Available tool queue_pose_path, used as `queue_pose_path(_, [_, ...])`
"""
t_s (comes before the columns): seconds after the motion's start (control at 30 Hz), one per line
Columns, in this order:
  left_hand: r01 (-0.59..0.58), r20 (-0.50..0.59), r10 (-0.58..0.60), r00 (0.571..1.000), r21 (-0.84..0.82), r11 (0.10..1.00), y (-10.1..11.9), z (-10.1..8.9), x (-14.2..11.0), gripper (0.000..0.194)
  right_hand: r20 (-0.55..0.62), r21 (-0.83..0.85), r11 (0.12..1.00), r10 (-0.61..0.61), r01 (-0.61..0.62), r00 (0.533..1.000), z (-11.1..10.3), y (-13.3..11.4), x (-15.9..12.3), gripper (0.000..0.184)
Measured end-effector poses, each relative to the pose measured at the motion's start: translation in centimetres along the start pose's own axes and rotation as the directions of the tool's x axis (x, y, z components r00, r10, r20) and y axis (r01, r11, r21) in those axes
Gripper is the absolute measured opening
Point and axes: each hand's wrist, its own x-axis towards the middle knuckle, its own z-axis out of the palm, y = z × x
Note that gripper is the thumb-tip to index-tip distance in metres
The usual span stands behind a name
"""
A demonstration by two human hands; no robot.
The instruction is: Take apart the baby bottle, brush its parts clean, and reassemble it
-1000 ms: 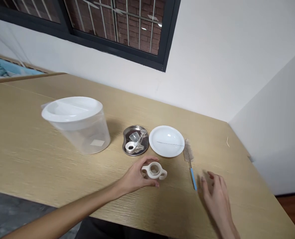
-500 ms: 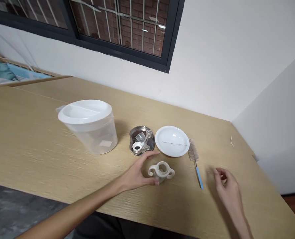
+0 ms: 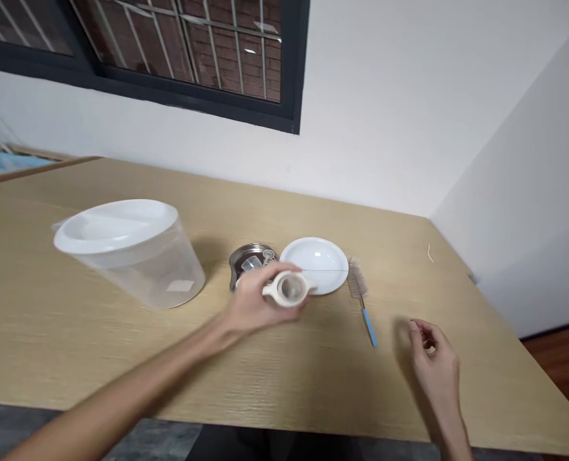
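We look down at two bare hands over a wooden table [image 3: 77, 346]. The left hand [image 3: 250, 301] is closed around a white ring with two handles [image 3: 288, 288], and its fingers [image 3: 269, 276] wrap the side of the ring. The ring is in that hand near the middle of the table. From where we look, it covers part of a steel tray [image 3: 239, 272] and the edge of a round white plate [image 3: 325, 253].

The right hand [image 3: 435, 358] is near the right side of the table. Its fingers are bent a little, and we can see nothing in it. It does not touch the bottle brush [image 3: 356, 285], which lies just to the right of the plate. The brush has a blue handle [image 3: 369, 326] that points toward the near edge.

Here is what we can see so far. A big clear tub [image 3: 144, 278] sits toward the left side of the table, and its white lid [image 3: 114, 224] is on top. A small clear cup [image 3: 251, 264] and other small parts are in the tray, not on the plate. A thin dark line lies across the plate.
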Motion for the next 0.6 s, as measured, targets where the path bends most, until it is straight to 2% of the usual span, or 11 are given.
queue_pose_path(0.03, [-0.145,0.061,0.137,0.989,0.156,0.977,0.4,-1.0,2.3,0.04,-0.013,0.001,1.0,0.007,-0.007,1.0,-0.3,0.3,-0.2,0.047])
queue_pose_path(0.1, [-0.444,0.358,0.304,0.883,0.42,0.791,0.7,-1.6,7.1,0.028,-0.028,0.005,1.0,0.018,-0.018,0.999,-1.0,0.9,-0.8,0.046])
queue_pose_path(0.13, [-0.567,0.489,0.326,0.809,0.502,0.653,0.5,-1.3,9.2,0.014,-0.033,0.011,1.0,0.021,-0.021,0.999,-1.3,1.1,-1.1,0.046])
queue_pose_path(0.2, [-0.74,0.699,0.279,0.659,0.535,0.408,-0.4,0.3,12.3,0.018,-0.041,0.026,0.999,0.024,-0.023,0.999,-1.9,1.7,-1.7,0.047])
queue_pose_path(0.23, [-0.806,0.781,0.245,0.574,0.487,0.337,-0.9,1.3,13.4,0.02,-0.046,0.033,0.999,0.026,-0.025,0.999,-2.1,2.0,-2.1,0.047])
queue_pose_path(0.3, [-0.855,0.842,0.215,0.494,0.426,0.296,-1.8,2.8,14.8,0.024,-0.061,0.047,0.998,0.042,-0.039,0.997,-2.6,2.9,-2.9,0.048])
queue_pose_path(0.37, [-0.87,0.854,0.213,0.474,0.418,0.261,-2.0,3.5,15.7,0.024,-0.068,0.054,0.996,0.072,-0.069,0.995,-3.2,4.0,-3.8,0.049])
queue_pose_path(0.43, [-0.882,0.858,0.211,0.468,0.442,0.162,-1.8,3.5,16.4,0.021,-0.06,0.046,0.994,0.1,-0.097,0.993,-3.9,5.1,-4.5,0.051])
queue_pose_path(0.5, [-0.905,0.888,0.173,0.426,0.419,0.076,-1.3,3.4,16.7,0.02,-0.043,0.028,0.993,0.113,-0.112,0.993,-4.6,6.3,-5.1,0.052])
queue_pose_path(0.57, [-0.921,0.909,0.148,0.391,0.387,0.052,-0.9,3.4,16.6,0.021,-0.038,0.021,0.992,0.123,-0.122,0.992,-5.3,7.1,-5.3,0.051])
queue_pose_path(0.6, [-0.917,0.904,0.154,0.399,0.396,0.05,-0.7,3.5,16.5,0.023,-0.043,0.024,0.992,0.128,-0.127,0.991,-5.6,7.5,-5.4,0.051])
